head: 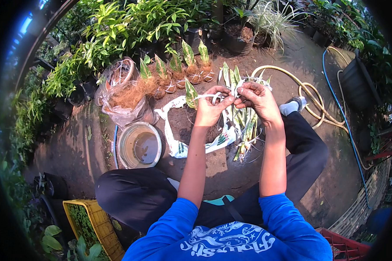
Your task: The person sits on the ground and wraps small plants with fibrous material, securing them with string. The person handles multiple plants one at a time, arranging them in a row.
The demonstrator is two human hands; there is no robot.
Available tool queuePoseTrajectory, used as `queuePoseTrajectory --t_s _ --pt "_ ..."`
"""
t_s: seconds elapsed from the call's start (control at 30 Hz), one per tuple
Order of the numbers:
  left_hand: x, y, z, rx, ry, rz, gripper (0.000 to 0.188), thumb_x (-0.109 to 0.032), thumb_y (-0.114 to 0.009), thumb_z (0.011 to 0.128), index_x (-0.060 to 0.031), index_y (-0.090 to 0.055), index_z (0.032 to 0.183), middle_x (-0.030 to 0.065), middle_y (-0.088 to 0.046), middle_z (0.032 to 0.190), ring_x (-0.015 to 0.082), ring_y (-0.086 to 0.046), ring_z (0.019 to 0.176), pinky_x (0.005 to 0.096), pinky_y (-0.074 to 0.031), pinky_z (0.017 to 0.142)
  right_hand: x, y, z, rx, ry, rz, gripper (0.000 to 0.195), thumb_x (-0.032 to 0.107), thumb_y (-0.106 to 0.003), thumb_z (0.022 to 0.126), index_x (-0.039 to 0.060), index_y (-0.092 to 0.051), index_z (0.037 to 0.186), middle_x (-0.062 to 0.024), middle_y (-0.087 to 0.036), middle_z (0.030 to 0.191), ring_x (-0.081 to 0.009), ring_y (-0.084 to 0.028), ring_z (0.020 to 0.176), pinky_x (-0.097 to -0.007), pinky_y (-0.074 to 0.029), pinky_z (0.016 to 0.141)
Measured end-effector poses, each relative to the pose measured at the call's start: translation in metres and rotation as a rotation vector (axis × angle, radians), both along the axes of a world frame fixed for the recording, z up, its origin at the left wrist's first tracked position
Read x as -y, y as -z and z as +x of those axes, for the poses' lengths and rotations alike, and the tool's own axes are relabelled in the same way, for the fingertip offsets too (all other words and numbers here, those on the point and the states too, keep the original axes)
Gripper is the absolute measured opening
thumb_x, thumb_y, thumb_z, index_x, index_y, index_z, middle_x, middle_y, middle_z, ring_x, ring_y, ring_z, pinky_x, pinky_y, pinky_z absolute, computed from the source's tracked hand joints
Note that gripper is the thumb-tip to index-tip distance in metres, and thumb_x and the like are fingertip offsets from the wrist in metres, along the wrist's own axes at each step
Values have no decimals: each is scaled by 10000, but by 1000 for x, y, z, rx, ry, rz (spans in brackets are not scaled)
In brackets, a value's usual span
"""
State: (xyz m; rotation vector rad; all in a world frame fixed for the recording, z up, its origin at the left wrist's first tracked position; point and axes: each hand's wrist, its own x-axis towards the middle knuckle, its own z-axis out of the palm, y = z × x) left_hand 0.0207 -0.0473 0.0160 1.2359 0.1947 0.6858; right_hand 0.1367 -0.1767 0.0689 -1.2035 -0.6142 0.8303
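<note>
My left hand point(212, 106) and my right hand point(256, 99) are close together, both gripping a white plastic strip point(232, 89), which loops over the left fingers. Below them lies a bundle of variegated leaf cuttings point(248, 125) on the ground. Left of it, an open white plastic sack point(174, 143) holds dark soil point(181, 124). One variegated leaf point(191, 93) stands just left of my left hand. Beyond, several variegated cuttings point(188, 55) stand in a row, their bases wrapped in brown fiber balls point(193, 74) tied with pale string.
A round basin of water point(122, 146) stands at left, below a clear plastic bag of brown fiber point(130, 98). A yellow hose point(290, 76) and a blue hose point(338, 102) lie at right. A yellow crate point(94, 225) is at lower left; potted plants point(238, 40) line the back.
</note>
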Motion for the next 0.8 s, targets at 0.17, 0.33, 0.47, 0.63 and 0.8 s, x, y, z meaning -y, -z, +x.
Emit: queuePoseTrajectory --t_s 0.17,0.33,0.47,0.63,0.8 --pt "-1 -1 1 -73 -36 131 251 -69 -760 818 8 -649 1030 44 -659 949 104 -617 875 244 -512 765 6 2 10 196 -3 -46 243 154 -673 906 -53 -618 1020 -89 -653 897 -144 -646 739 -274 -550 688" --pt "-1 0 0 -92 -59 219 245 -82 -747 833 17 -658 1039 75 -689 932 128 -644 837 276 -527 781 17 -6 14 225 -112 -14 219 158 -646 928 -41 -605 1009 -76 -639 889 -141 -636 775 -281 -543 714" --pt "2 -5 -3 -102 -35 120 213 -93 -748 833 25 -673 994 72 -693 919 125 -645 829 272 -521 775 20 -5 17 275 -172 -33 202 152 -627 940 -39 -599 1002 -80 -638 926 -149 -642 809 -289 -546 735" --pt "0 -7 -4 -68 82 83 191 -108 -739 846 22 -688 976 63 -695 909 108 -636 825 248 -516 747 15 -7 12 327 -142 -68 207 145 -612 945 -52 -602 1006 -84 -650 913 -141 -642 828 -290 -537 752" --pt "-3 3 -1 -107 50 109 204 -126 -728 862 24 -690 995 62 -691 916 106 -636 819 258 -530 737 12 -7 10 425 -85 -82 185 132 -616 935 -50 -625 969 -72 -669 834 -115 -633 796 -273 -513 738"
